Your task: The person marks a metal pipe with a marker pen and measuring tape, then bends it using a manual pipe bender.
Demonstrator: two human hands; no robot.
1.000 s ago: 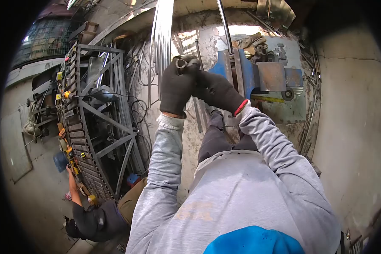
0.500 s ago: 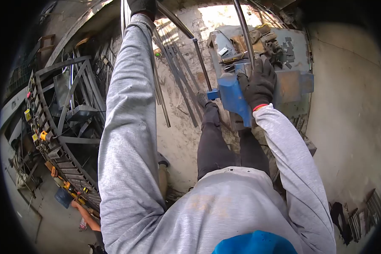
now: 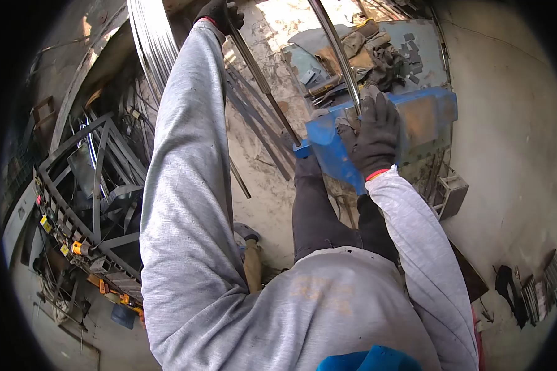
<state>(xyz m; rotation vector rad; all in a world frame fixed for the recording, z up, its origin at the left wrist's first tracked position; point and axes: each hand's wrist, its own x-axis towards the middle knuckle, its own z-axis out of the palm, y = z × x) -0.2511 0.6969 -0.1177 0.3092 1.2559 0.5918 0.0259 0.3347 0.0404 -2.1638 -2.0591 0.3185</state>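
Observation:
My gloved left hand (image 3: 220,15), at the top of the head view, is closed round the upper end of a metal pipe (image 3: 249,62). The pipe's lower end sits over the thin handle bar (image 3: 283,120) of a blue bench vise (image 3: 337,148), in one line with it. My gloved right hand (image 3: 374,133) lies over the vise's jaws, thumb and fingers on either side of a shiny metal tube (image 3: 335,44). That tube's lower end is at the jaws; the hand partly hides the contact.
Rags and tools lie on the worn workbench (image 3: 424,37) behind the vise. Long flat bars (image 3: 260,120) lie on the floor. A dark metal frame (image 3: 99,179) and a bundle of shiny tubes (image 3: 151,40) stand at left. A small metal box section (image 3: 453,191) is at right.
The pipe in my left hand met the vise handle's end at an angle; now it is in line and overlaps it. My right hand stays at the jaws. The view has shifted.

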